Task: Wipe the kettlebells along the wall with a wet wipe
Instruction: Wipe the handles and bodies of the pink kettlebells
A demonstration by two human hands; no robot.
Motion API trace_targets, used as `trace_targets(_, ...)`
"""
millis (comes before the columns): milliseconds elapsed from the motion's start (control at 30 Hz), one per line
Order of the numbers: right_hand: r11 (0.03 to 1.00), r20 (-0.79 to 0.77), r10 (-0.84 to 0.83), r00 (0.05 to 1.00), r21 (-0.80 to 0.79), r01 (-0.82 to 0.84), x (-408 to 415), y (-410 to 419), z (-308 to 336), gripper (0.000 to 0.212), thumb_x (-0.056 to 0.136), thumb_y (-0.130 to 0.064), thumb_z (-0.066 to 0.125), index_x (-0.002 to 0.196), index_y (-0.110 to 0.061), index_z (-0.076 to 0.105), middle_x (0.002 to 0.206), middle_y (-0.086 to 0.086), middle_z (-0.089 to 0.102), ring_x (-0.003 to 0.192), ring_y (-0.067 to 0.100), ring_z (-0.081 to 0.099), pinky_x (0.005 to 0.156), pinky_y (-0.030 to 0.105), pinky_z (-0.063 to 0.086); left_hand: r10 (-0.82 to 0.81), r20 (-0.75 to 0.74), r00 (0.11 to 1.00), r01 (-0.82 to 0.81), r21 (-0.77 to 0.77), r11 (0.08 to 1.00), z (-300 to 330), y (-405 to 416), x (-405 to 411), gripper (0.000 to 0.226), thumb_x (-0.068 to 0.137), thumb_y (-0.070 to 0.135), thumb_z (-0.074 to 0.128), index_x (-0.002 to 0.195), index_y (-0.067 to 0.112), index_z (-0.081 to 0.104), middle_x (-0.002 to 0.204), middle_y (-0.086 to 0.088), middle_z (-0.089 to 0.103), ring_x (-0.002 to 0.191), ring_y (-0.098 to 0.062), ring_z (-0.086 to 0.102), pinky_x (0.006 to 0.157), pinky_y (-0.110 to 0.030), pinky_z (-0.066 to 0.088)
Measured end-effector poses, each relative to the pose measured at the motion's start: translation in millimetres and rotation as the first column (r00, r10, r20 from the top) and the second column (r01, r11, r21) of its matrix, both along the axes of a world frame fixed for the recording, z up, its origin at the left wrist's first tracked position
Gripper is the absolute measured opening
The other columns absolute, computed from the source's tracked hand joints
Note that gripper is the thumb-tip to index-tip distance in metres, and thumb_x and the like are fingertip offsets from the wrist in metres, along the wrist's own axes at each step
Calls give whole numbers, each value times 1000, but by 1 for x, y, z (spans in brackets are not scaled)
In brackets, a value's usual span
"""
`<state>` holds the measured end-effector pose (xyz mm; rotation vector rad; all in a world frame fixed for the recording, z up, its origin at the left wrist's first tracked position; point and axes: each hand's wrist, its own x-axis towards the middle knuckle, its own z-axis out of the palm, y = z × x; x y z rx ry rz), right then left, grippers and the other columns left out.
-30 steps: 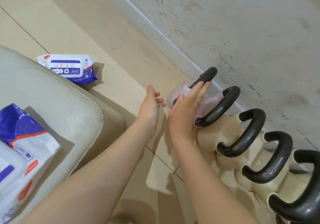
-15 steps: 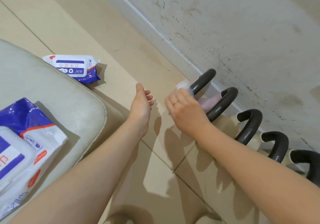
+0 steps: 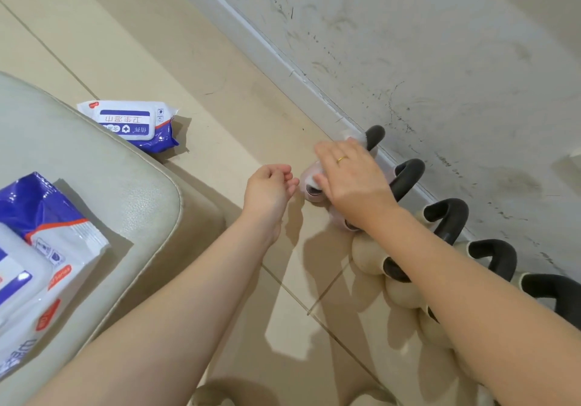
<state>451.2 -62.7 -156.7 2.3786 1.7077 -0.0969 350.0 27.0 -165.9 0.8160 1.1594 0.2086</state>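
Note:
A row of several kettlebells with black handles stands on the floor against the wall. The farthest is a pink kettlebell (image 3: pixel 304 179), and cream kettlebells (image 3: pixel 366 256) follow toward me. My right hand (image 3: pixel 352 179) lies flat over the pink kettlebell and presses a white wet wipe (image 3: pixel 354 136) onto it; most of the wipe is hidden under the palm. The black handle (image 3: pixel 375 135) pokes out beyond my fingers. My left hand (image 3: pixel 270 190) hovers just left of the pink kettlebell, fingers loosely curled and holding nothing.
A pack of wet wipes (image 3: pixel 135 124) lies on the tiled floor at the left. A pale cushioned seat (image 3: pixel 94 191) fills the left side, with another blue and white wipes pack (image 3: pixel 41 248) on it. The scuffed wall (image 3: pixel 440 59) runs behind the kettlebells.
My right hand has slid with the wipe from the far kettlebell's handle down over its pink body. The left hand's fingers have curled in. My view has shifted slightly.

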Motion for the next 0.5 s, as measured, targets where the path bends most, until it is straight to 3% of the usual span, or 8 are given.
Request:
trace_targets(100, 995, -122, 96, 988, -23, -100, 9, -8, 2, 45, 94, -27, 36, 132, -6, 48, 148, 12, 37, 134, 29, 38, 114, 42, 24, -140, -11, 990, 140, 165, 976, 2, -4, 4, 19, 92, 5, 43, 82, 13, 58, 77, 2, 57, 70, -10, 53, 72, -17, 47)
trace_targets(167, 997, -201, -73, 977, -26, 69, 24, -12, 9, 49, 98, -31, 35, 144, -15, 29, 157, 5, 14, 144, 23, 11, 118, 40, 9, -251, -22, 968, 248, 261, 933, 2, -7, 6, 13, 89, 9, 53, 80, 16, 60, 76, 5, 58, 70, -8, 51, 61, -8, 42)
trace_targets(200, 987, -234, -158, 959, -13, 160, 31, -15, 10, 52, 98, -34, 32, 146, -18, 23, 157, 5, 11, 144, 23, 5, 118, 38, 5, -295, -18, 955, 287, 286, 914, 3, -9, 6, 9, 87, 11, 57, 81, 16, 60, 77, 4, 59, 70, -8, 52, 56, -6, 40)
trace_targets(267, 988, -217, -152, 964, -21, 151, 32, -16, 11, 55, 97, -38, 28, 147, -16, 21, 154, 10, 20, 143, 25, 7, 116, 38, 3, -346, -36, 937, 338, 330, 881, 5, -11, 8, 4, 86, 12, 59, 87, 14, 62, 79, 2, 60, 72, -10, 52, 55, -7, 40)
trace_targets(367, 985, -154, 107, 982, -116, -126, 20, -12, 8, 57, 89, -39, 27, 132, -6, 45, 131, 15, 52, 128, 32, 41, 113, 41, 16, -338, -170, 926, 378, 411, 830, 3, -10, 9, 18, 91, 12, 45, 98, 12, 62, 85, -1, 59, 74, -15, 50, 65, -21, 41)
trace_targets(400, 986, -145, 121, 982, -93, -135, 26, -12, 9, 57, 86, -40, 25, 128, -8, 50, 124, 14, 56, 121, 32, 46, 110, 39, 19, -314, -204, 927, 373, 424, 825, 3, -10, 8, 24, 92, 10, 40, 102, 11, 61, 88, -3, 58, 73, -15, 48, 65, -25, 40)
trace_targets(500, 992, -210, -118, 971, 18, 125, 50, -16, 19, 58, 83, -40, 19, 126, -13, 47, 129, 10, 50, 122, 27, 36, 109, 36, 18, -301, -239, 923, 379, 433, 818, 3, -12, 5, 30, 93, 8, 34, 106, 12, 60, 91, -2, 56, 73, -14, 46, 60, -20, 37)
